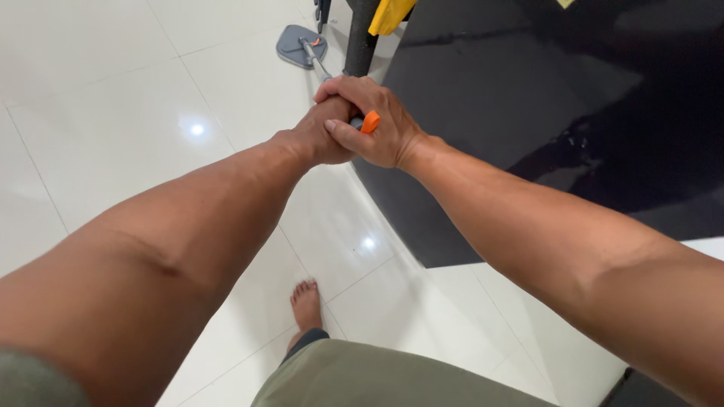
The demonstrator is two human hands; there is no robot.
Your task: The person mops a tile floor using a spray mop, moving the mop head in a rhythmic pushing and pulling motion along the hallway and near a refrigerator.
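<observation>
spreading under everything is the white tiled floor, glossy, with 2 bright light spots reflected in it, 1 to the left of the fingers and 1 below them. just to the right of the fingers lies the big black glossy surface, its curved edge running down past the right wrist. below the hands, nearer the camera, show the person's olive shorts and 1 bare foot on the tiles. directly beyond the fingers a dark post stands upright, with a yellow piece just beside its top, partly cut off by the frame. the post stands close to the right of the handle's line. further beyond the fingers, to the upper left, the grey flat mop head rests on the floor.

the mop handle, a thin silver shaft, runs from that head back into the fingers. the left hand is wrapped tight round the handle. the right hand lies over it, fingers folded across the left knuckles, closed with no gap. the orange handle tip pokes out between right thumb and palm. both hands touch each other.
</observation>
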